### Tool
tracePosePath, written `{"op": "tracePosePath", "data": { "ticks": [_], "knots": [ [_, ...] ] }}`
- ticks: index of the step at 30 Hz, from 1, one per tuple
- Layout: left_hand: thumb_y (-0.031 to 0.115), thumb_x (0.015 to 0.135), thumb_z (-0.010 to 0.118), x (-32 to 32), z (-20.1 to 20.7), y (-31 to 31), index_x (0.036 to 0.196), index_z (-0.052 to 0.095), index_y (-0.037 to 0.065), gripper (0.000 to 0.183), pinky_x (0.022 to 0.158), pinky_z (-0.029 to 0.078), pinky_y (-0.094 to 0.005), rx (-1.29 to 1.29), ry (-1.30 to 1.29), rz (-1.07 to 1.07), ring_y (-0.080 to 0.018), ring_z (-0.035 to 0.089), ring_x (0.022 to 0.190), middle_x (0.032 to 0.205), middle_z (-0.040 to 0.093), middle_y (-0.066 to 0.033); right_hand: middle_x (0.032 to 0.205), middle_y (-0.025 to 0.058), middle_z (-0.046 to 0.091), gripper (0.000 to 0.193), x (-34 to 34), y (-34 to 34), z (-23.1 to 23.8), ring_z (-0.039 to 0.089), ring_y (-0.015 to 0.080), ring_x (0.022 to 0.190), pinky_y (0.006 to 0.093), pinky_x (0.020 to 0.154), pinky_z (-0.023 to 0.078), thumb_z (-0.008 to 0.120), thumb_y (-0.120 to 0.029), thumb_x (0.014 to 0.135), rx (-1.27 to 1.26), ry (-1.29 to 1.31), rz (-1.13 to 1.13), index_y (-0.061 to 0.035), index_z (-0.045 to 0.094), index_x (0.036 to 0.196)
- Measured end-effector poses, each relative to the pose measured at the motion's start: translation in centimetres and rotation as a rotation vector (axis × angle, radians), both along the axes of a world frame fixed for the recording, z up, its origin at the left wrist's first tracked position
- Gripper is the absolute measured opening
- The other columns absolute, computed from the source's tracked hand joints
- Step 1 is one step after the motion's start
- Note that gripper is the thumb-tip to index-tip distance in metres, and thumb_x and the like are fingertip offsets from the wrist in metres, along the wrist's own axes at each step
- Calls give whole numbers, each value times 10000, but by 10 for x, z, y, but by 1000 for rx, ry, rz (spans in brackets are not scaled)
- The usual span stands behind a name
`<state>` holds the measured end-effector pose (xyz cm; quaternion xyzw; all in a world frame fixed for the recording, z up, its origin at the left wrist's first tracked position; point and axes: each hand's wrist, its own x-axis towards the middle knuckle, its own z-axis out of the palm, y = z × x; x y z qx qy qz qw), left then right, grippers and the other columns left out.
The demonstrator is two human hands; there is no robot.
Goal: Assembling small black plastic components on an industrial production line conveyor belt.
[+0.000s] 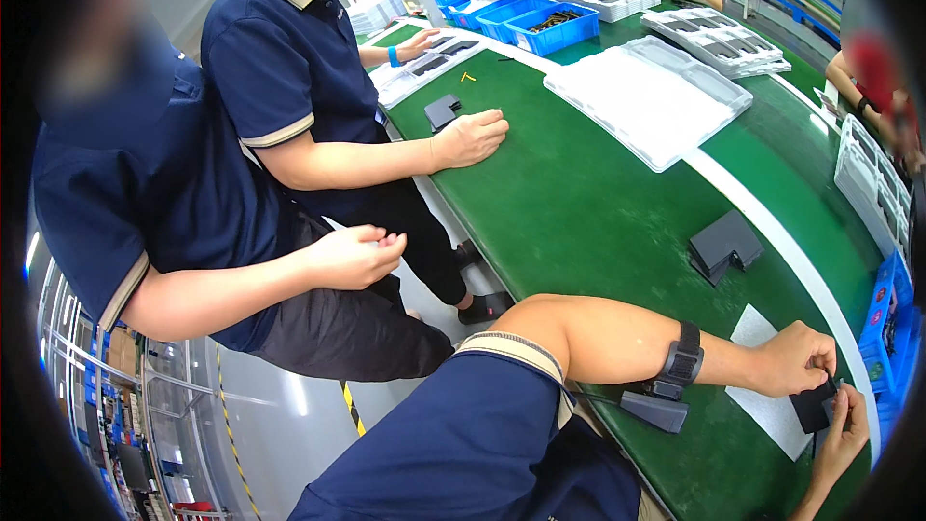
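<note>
My left arm reaches across to the right side of the view, a black strap on its wrist. My left hand (797,360) is closed in a pinch at the upper edge of a small flat black part (812,409). From the right, my right hand (843,432) grips the same part between thumb and fingers; what else the fingertips hold is too small to tell. Below both hands lies a white sheet (757,403) on the green table (588,232). Near my left wrist is a dark grey block-shaped case (655,412). Several flat dark grey parts (725,243) lie stacked farther back.
Two people stand at left, one with a hand (469,138) over the table beside a dark part (443,111). A clear plastic tray (648,96) lies mid-table. Blue bins (552,29) stand at the back, another blue bin (880,328) at right. More people sit beyond.
</note>
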<state>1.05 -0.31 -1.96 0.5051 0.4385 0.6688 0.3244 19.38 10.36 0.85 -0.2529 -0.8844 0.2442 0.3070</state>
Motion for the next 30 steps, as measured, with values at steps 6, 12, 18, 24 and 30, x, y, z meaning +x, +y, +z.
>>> {"op": "tracePosePath", "data": {
  "ticks": [6,12,18,24,30],
  "knots": [
    [52,748,609,1,3,-2,777,593,-10,70,540,454,-281,16,15,0,-148,578,587,662,611,-87,843,50,589,156,1,-1,-4,526,95,710,224,637,439,533,-71,901,44,5,21,39,602,988],
    [68,750,608,2,6,-2,787,601,-5,82,559,464,-286,8,15,-20,-156,591,609,687,625,-93,791,71,587,95,-6,-15,6,524,113,661,241,605,423,555,8,835,32,43,-14,44,594,914],
    [117,769,613,-4,9,-11,840,607,-5,142,608,488,-288,14,116,50,-159,617,659,735,641,-109,697,75,555,49,-22,-32,19,524,133,617,249,577,416,576,38,790,95,67,29,34,597,833],
    [92,828,595,-5,14,-13,907,592,-4,125,594,474,-262,-59,134,-24,-98,573,646,732,635,-79,653,94,560,52,-25,-40,27,533,153,566,261,547,425,604,55,754,109,96,20,32,606,799],
    [81,890,560,-1,7,-5,1001,579,8,135,625,497,-223,-143,17,-151,-56,552,737,846,607,-26,673,114,589,67,-23,-38,30,573,207,575,285,536,446,617,57,728,132,99,27,16,616,781]
  ]
}}
